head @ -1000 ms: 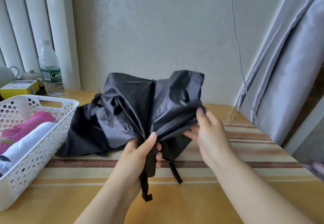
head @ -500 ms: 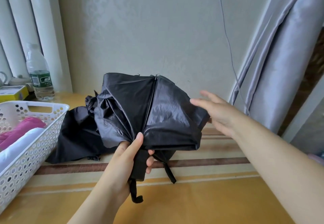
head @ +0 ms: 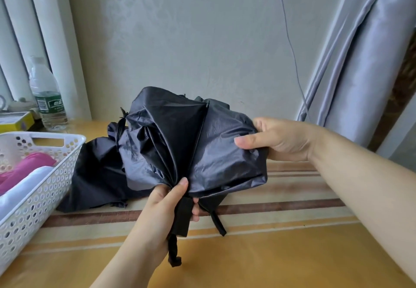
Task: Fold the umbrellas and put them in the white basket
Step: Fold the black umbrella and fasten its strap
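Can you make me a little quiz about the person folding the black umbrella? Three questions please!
1. True or false: the left hand grips the black umbrella at its handle end.
2. What lies in the white basket? A) a pink thing and a white thing B) a water bottle C) shoes
3. Fill the gap: the right hand pinches the umbrella's ____ at its right edge.

Key:
1. True. The fingers curl round the handle, below the gathered cloth.
2. A. The water bottle stands on the table behind the basket.
3. Cloth.
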Demonstrator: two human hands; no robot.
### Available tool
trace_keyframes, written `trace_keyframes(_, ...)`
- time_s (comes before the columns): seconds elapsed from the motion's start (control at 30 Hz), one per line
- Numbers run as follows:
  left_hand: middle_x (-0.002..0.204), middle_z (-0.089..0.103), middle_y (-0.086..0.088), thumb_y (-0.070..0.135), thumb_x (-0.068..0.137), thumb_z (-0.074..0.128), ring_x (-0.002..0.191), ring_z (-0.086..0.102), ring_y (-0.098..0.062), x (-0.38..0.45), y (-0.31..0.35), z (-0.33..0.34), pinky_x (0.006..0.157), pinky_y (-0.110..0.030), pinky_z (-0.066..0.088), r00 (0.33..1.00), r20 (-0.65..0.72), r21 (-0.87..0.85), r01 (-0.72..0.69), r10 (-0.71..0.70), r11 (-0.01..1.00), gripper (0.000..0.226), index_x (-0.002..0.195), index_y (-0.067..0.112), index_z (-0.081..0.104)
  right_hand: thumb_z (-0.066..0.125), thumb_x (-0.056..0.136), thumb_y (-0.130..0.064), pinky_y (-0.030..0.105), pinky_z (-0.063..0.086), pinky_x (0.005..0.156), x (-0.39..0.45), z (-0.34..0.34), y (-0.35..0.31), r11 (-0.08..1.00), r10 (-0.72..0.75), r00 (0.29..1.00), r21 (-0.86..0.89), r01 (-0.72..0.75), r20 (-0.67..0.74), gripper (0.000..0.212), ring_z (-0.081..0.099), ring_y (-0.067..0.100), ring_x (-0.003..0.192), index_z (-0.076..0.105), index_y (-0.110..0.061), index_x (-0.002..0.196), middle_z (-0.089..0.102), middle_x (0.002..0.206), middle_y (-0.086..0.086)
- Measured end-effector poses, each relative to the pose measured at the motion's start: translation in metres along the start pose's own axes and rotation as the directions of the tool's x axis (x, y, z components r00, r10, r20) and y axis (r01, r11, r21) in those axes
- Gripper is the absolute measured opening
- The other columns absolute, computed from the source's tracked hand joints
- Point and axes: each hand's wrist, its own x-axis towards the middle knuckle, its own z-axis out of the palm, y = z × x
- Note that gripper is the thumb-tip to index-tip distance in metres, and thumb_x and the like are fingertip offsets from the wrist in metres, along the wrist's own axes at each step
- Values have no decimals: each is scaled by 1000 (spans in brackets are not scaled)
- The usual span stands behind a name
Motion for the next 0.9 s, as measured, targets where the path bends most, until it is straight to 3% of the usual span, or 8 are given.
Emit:
trace_keyframes(0.1,69,56,-12,23,92,56,54,51,-20,0,4,-2,48,-28,45,1000,-9,-29,10,-10,1000,23,102,4,50,61,91,-29,21,53,81,3,7,5,980,111,992,-173,-98,67,36,67,15,88,62,6,103,70,96,7)
trace_keyframes(0.23,69,53,-11,24,92,55,53,49,-19,2,9,-8,44,-24,42,1000,5,-19,-17,17,1000,22,101,5,49,69,64,-74,28,44,103,2,7,-3,768,378,924,-574,-284,49,93,61,15,111,60,-1,122,64,120,-2)
trace_keyframes(0.33,70,53,-11,26,92,55,54,50,-19,3,8,-11,46,-25,42,999,19,16,-36,36,999,28,105,2,50,68,83,-27,28,46,102,-1,7,-3,793,455,873,-526,-307,177,49,61,22,117,59,-2,124,64,126,9)
trace_keyframes(0.4,70,54,-12,24,94,53,55,49,-20,3,6,-10,49,-27,42,999,39,34,-39,38,999,31,108,-4,52,59,89,-6,23,44,102,1,12,2,820,448,864,-490,-294,231,38,60,17,114,56,0,127,62,127,8)
trace_keyframes(0.57,58,53,-12,24,90,54,52,49,-21,3,4,-6,50,-28,40,997,12,100,-81,80,992,28,83,-3,53,59,86,0,13,47,86,-6,3,5,873,431,818,-404,-272,381,28,66,0,95,65,-20,104,73,96,-15)
trace_keyframes(0.73,62,52,-9,25,93,53,51,51,-16,6,8,-11,43,-23,42,991,-72,15,-110,111,994,27,96,-2,57,77,73,-11,13,48,84,-37,-30,-3,967,128,989,-229,-108,75,32,66,4,102,74,-15,104,72,107,-9)
trace_keyframes(0.8,65,52,-10,26,92,53,52,49,-17,7,9,-13,45,-23,43,990,-68,-33,-127,125,991,36,108,-6,56,84,68,-28,14,47,90,-40,-34,3,968,47,997,-243,-60,-59,52,64,6,110,69,-12,115,70,117,-7)
trace_keyframes(0.9,68,54,-8,24,95,52,53,50,-17,7,10,-15,48,-24,45,987,-80,-87,-148,141,985,39,120,-6,51,78,67,-7,24,51,94,-34,-32,15,989,24,960,-132,-63,-278,49,66,13,105,64,-4,113,72,112,-1)
